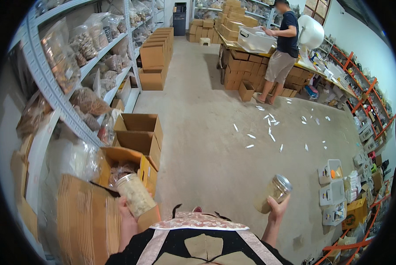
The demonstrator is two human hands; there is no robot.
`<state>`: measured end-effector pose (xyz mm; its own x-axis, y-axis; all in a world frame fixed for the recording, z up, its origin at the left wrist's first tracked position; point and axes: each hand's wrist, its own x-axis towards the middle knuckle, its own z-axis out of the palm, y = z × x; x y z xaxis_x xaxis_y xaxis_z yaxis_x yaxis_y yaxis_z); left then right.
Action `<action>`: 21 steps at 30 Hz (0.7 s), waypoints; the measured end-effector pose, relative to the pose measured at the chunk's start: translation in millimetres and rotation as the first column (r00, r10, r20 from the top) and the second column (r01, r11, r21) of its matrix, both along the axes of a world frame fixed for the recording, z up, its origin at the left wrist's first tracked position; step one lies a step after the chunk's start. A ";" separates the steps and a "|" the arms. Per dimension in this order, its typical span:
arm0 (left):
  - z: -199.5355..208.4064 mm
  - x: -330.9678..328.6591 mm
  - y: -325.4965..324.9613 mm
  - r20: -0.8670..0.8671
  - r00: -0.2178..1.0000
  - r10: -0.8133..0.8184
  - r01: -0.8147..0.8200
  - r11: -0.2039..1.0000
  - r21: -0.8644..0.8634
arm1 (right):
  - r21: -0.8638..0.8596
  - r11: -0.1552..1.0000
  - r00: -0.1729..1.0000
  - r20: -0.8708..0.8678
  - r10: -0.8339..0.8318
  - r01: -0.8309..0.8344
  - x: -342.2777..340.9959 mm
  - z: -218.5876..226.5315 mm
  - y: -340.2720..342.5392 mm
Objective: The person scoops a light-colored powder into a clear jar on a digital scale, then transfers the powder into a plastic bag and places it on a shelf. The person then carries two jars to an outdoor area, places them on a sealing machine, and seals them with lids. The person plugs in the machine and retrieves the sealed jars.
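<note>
My left hand (126, 213) is closed round a clear jar (136, 196) with pale contents, tilted beside an open cardboard box. Away on the right, my right hand (277, 207) grips a second clear jar (271, 194) with a silvery lid. What fills this one looks pale tan and is hard to make out. Below the left jar stands part of a small cardboard box (149, 217). The open box (148, 176) beside it holds dark bagged goods (122, 171).
Flattened cardboard (87, 216) is stacked at left, by a metal shelf (61, 97) of bagged goods. White scraps (271, 132) litter the floor. A co-worker (284, 48) stands at a table with a clear bin (255, 40). White bins (332, 193) line the right.
</note>
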<state>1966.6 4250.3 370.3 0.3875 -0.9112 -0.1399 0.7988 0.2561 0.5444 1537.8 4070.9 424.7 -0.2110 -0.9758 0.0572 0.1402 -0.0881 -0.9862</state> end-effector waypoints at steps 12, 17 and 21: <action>-19.0 184.5 -201.2 0.076 0.878 0.473 -0.476 0.878 0.040 | -0.111 0.887 0.892 -0.120 0.436 -0.449 267.0 20.1 -373.2; 13.8 274.2 -439.0 0.113 0.983 0.147 -0.130 0.981 -0.141 | -0.061 0.950 0.941 -0.167 0.293 -0.307 300.7 27.8 -499.3; 37.5 315.2 -632.1 -0.072 0.997 -0.017 0.010 0.996 -0.094 | -0.072 0.988 0.982 -0.142 0.125 -0.136 322.4 7.6 -591.2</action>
